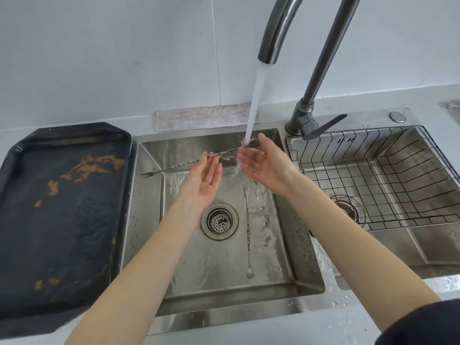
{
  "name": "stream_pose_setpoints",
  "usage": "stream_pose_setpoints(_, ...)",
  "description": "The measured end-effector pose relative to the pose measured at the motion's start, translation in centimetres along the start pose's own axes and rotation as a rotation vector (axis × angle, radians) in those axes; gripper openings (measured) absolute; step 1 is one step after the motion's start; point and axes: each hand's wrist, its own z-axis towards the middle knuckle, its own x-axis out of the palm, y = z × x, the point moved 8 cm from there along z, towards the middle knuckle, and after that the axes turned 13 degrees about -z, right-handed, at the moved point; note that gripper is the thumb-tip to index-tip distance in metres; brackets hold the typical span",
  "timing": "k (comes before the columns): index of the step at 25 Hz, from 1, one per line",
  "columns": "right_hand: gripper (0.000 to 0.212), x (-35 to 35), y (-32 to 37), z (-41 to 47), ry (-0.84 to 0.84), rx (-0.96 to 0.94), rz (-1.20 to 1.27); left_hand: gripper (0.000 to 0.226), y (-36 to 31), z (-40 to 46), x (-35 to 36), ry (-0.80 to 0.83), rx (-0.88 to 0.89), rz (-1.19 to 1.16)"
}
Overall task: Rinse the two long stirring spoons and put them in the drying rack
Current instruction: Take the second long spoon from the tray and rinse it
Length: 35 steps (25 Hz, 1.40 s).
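One long twisted stirring spoon (181,165) is held level over the left sink basin (286,250). Its forked end points left and its bowl end sits under the running water. My left hand (205,175) pinches the shaft near its middle with the fingertips, palm up. My right hand (263,163) holds the bowl end in the stream between thumb and fingers. The second stirring spoon (248,232) lies flat on the basin floor to the right of the drain (219,221), fork end away from me. The wire drying rack (388,185) sits in the right basin with nothing in it.
The faucet (270,41) runs a steady stream (255,95), with its lever (323,125) behind the rack. A dark baking tray (59,220) with brown residue rests on the counter at left. A folded cloth (201,115) lies behind the sink. Water drops dot the right rim.
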Motion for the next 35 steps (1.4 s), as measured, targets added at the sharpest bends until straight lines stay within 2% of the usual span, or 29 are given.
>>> stream_pose_setpoints(4, 0.017, 0.2, 1.0, 0.2, -0.037, -0.084, -0.075, 0.013, -0.4, -0.2, 0.4, 0.060, 0.003, -0.031)
stream_pose_setpoints(11, 0.014, 0.1, 1.6, 0.1, -0.128, -0.148, -0.070, 0.020, -1.1, -0.4, 0.6, 0.094, 0.000, -0.026)
stream_pose_setpoints(13, 0.011, -0.1, 1.5, 0.3, -0.171, -0.155, -0.129, 0.014, -1.2, -0.5, 0.7, 0.107, -0.009, 0.020)
stream_pose_setpoints(16, 0.019, -0.3, 0.8, 0.6, -0.235, -0.139, -0.273, 0.012, -0.8, -0.5, 0.7, 0.095, -0.032, 0.085)
stream_pose_setpoints(17, 0.015, -0.2, 0.5, 0.6, -0.236, -0.139, -0.297, 0.012, -0.5, -0.6, 0.7, 0.094, -0.046, 0.097)
stream_pose_setpoints(19, 0.006, -0.1, 0.0, 0.4, -0.221, -0.146, -0.267, 0.011, 0.2, -0.5, 0.8, 0.098, -0.068, 0.129)
stream_pose_setpoints(25, 0.040, -3.4, -0.9, -0.7, -0.277, -0.103, -0.004, 0.010, 2.4, -0.3, 2.6, 0.160, -0.133, 0.246)
stream_pose_setpoints(30, 0.031, -6.3, -3.1, -2.6, -0.372, -0.030, 0.152, 0.020, 5.2, -0.2, 4.9, 0.162, -0.195, 0.310)
stream_pose_setpoints(35, 0.034, -7.0, -6.1, -3.3, -0.402, 0.083, 0.161, 0.012, 6.0, 0.0, 5.8, 0.197, -0.194, 0.441)
